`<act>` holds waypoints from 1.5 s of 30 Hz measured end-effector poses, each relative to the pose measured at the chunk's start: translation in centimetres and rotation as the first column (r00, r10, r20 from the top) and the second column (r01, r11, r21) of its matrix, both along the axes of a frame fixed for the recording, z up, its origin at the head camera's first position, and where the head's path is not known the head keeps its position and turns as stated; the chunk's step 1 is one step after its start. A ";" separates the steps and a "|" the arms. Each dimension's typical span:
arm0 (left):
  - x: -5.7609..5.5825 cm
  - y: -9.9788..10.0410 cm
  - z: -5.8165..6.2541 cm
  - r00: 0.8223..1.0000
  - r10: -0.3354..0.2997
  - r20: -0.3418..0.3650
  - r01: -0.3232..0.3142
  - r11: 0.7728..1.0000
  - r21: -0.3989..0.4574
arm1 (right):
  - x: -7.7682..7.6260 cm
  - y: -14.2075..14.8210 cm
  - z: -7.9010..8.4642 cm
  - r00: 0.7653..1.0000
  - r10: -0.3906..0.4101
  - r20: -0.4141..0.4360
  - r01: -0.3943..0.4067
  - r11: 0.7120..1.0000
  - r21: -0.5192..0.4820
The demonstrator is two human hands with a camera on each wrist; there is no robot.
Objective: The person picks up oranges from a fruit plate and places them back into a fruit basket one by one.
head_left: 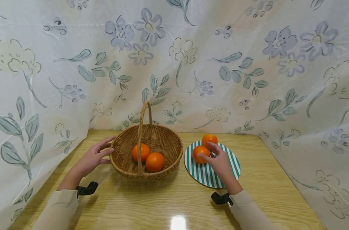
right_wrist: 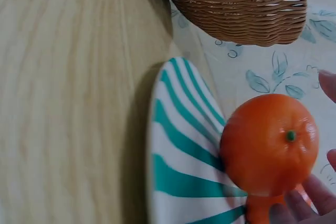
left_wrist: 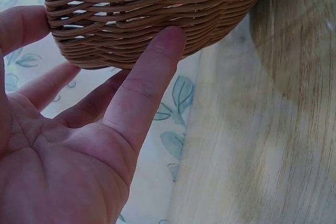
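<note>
My left hand rests its fingertips on the left side of a brown wicker basket, with fingers fairly straight; the left wrist view shows the thumb against the weave. Two oranges lie inside the basket, under its tall handle. To the right, my right hand reaches over a round plate with green and white stripes. Its spread thumb and fingers stand close around the front orange, with a gap on the thumb side in the right wrist view. Another orange sits behind that one, partly covered by the fingers.
Everything stands on a light wooden table. A floral cloth hangs behind the table and along both sides. The basket is just left of the plate, with a narrow strip of wood between them.
</note>
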State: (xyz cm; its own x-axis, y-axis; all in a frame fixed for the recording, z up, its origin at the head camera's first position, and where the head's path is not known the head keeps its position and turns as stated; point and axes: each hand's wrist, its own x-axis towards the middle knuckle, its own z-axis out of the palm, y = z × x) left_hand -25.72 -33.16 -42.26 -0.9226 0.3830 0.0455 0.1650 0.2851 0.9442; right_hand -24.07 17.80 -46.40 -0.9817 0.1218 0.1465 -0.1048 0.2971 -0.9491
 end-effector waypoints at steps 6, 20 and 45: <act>0.2 -0.1 -0.2 1.000 0.001 0.001 -0.001 1.000 -0.001 | -0.2 -0.2 -0.9 0.999 0.022 0.048 -0.023 1.000 0.010; 0.1 -0.4 -0.4 1.000 0.005 -0.004 -0.005 1.000 -0.012 | -0.5 -0.8 -1.6 0.997 -0.015 0.081 0.009 0.997 0.076; 0.0 0.1 -0.1 1.000 0.012 -0.004 -0.012 1.000 -0.026 | -0.6 -0.9 -1.6 0.996 -0.002 0.092 0.001 1.000 0.012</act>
State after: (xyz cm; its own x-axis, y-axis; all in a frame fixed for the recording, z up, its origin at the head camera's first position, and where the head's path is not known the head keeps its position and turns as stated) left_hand -25.69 -33.08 -42.38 -0.9271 0.3727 0.0389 0.1646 0.3119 0.9358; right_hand -24.72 16.89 -47.96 -0.9908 0.1224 0.0574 -0.0170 0.3083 -0.9512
